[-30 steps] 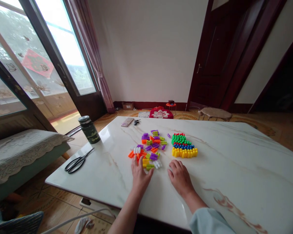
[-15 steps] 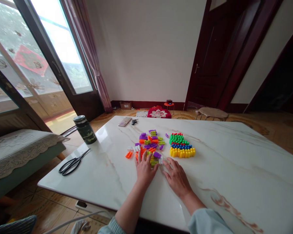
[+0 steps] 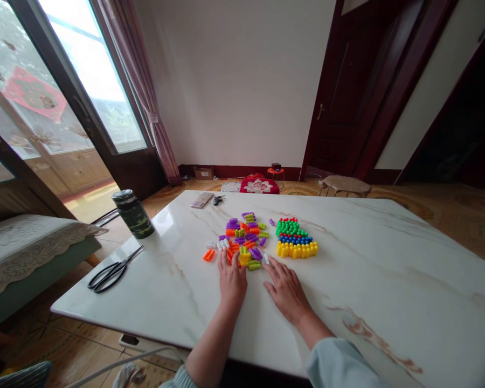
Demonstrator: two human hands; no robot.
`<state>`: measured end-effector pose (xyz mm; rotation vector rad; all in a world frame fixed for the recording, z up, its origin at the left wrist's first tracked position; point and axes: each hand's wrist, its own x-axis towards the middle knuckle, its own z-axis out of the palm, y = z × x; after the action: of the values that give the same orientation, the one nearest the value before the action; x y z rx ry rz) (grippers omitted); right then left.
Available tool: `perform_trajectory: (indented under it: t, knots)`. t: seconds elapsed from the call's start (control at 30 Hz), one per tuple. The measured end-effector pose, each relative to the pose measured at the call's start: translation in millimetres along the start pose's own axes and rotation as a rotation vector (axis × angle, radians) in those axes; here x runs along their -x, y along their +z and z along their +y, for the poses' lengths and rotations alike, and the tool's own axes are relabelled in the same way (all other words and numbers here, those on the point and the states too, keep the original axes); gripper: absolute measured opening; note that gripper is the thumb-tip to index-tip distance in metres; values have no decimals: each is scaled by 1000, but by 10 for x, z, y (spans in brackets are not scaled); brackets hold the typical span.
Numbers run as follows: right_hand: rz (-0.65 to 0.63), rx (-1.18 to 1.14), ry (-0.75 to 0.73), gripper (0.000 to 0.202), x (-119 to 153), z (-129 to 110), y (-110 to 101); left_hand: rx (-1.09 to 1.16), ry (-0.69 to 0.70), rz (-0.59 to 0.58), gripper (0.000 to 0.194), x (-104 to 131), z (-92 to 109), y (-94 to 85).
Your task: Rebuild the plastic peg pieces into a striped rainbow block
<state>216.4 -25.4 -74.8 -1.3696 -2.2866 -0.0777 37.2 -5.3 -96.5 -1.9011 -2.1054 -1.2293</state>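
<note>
My left hand [image 3: 232, 280] rests at the near edge of a pile of small plastic pegs [image 3: 248, 237] in purple, orange, yellow-green and white. Its fingers are apart, with the tips by the orange and yellow pieces. To the right, my right hand [image 3: 286, 288] lies low over the table with fingers spread. Its fingertips are at a white peg [image 3: 266, 259]; whether they touch it I cannot tell. Beyond that hand, yellow pegs [image 3: 297, 250] stand in rows, with blue, green and red ones [image 3: 294, 229] grouped behind them.
The pegs lie on a white marble-patterned table [image 3: 367, 258]. Black-handled scissors [image 3: 115, 272] and a camouflage flask [image 3: 133, 214] are at its left side. A phone [image 3: 202, 200] and keys [image 3: 218, 200] lie at the far edge. A stool [image 3: 345, 185] stands beyond.
My left hand has drawn slightly back, and its thumb has come away from the yellow-green pegs. The right hand stays near the white peg. The view has shifted a little.
</note>
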Motion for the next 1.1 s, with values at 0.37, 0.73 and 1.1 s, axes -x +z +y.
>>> perform_trajectory:
  t: [0.37, 0.73, 1.1]
  knots:
    - [67, -36, 33, 18, -7, -24, -69, -81, 0, -4, 11, -22, 33, -135]
    - [46, 1, 33, 36, -9, -8, -36, -78, -51, 10, 10, -40, 80, -220]
    - [104, 20, 87, 21, 20, -15, -41, -73, -71, -2, 10, -36, 98, -221]
